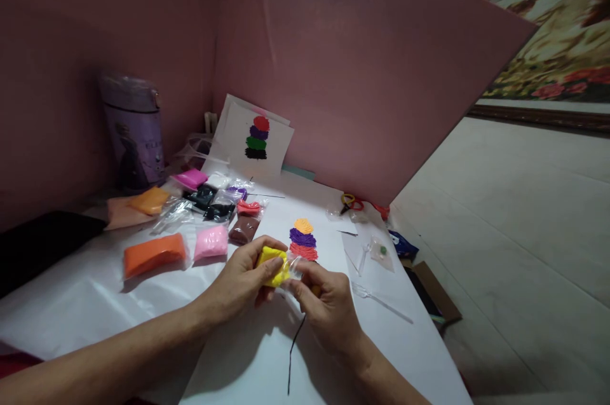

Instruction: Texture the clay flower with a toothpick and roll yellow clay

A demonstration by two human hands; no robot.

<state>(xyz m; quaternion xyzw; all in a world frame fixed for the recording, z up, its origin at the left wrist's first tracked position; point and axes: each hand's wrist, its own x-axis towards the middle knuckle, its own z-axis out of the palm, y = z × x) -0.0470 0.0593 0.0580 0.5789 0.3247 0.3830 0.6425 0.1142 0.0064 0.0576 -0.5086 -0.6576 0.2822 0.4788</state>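
The left hand gripped a soft yellow clay lump in clear plastic wrap, fingers curled around it above the white tabletop. The right hand pinched the wrap at the lump's right edge. A stacked three-colour clay figure lay just beyond both hands.
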